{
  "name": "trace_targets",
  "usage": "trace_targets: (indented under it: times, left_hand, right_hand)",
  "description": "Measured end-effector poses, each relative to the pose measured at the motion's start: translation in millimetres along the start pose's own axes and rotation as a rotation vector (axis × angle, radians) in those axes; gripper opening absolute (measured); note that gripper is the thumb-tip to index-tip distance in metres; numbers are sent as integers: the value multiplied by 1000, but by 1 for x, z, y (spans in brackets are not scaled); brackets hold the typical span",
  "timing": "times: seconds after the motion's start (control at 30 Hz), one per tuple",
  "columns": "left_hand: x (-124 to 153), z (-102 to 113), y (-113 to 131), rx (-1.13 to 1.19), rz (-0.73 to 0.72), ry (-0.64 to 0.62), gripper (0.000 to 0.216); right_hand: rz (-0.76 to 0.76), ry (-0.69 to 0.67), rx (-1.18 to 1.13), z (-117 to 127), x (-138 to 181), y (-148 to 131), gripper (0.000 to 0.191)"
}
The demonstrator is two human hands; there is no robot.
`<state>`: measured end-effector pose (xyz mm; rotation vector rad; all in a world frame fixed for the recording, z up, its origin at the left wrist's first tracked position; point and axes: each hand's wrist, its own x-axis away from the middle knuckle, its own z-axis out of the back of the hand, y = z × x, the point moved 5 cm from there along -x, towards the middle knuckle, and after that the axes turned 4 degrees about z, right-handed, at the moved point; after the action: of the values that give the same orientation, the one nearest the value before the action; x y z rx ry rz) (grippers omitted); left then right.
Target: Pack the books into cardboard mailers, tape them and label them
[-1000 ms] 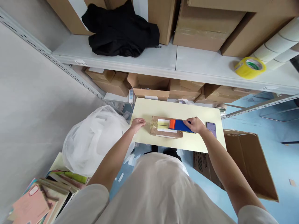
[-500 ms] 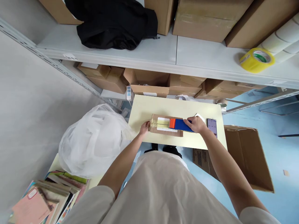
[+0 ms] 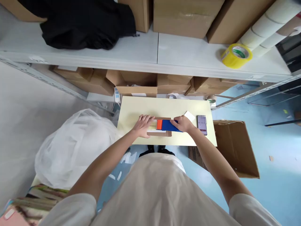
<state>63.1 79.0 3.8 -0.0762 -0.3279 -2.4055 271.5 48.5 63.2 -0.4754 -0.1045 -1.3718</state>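
Note:
On the pale yellow table (image 3: 128,108) lies a small flat cardboard package (image 3: 168,133), with a white label and a yellowish strip along its top. My left hand (image 3: 142,126) rests over the package's left end, fingers stretched and spread. Wrapped round the right part of a blue and orange tape dispenser (image 3: 166,125) is my right hand (image 3: 182,123). The dispenser's orange end sits over the package and points left. Its underside is hidden. Just beyond my right hand is a white piece of paper or card (image 3: 189,116). A phone (image 3: 202,125) lies farther right.
Behind the table stands a grey shelf (image 3: 141,61) with cardboard boxes (image 3: 136,89), a dark garment (image 3: 89,26) and a yellow tape roll (image 3: 236,56). A white plastic bundle (image 3: 72,150) sits at left. An open carton (image 3: 235,149) stands on the floor at right.
My left hand has moved from gripping the package's left edge to lying spread over that end. The right hand keeps hold of the dispenser. The whole view has shifted.

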Motion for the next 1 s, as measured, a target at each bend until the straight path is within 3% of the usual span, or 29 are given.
trace_targets:
  times: [0.17,0.3,0.43,0.6,0.77,0.87,1.0]
  left_hand:
    - [0,3,-6,21,25,-4,111]
    - [4,5,-13,1,95,6,111]
    - [9,2,-15,-25,111,-16,111]
    - [5,-4,-1,-30,145,-37,113]
    - [-33,-13,52,8,64,-94,115]
    - [-58,-14,81,10,-66,-83,100]
    - [-66,-13,81,2,-95,-80,78]
  right_hand:
    - [47,-20,-38,11,1,25,56]
    - [55,-16,-54,15,20,88,58]
    - [-21,-63,-5,-11,25,133,53]
    - [-66,-71,23,-44,3,126,52]
    - [-56,-81,-12,-49,-11,120,59]
    - [-58,-94,2,-47,-13,120,61]
    - [-29,-117,-7,-41,-9,132,59]
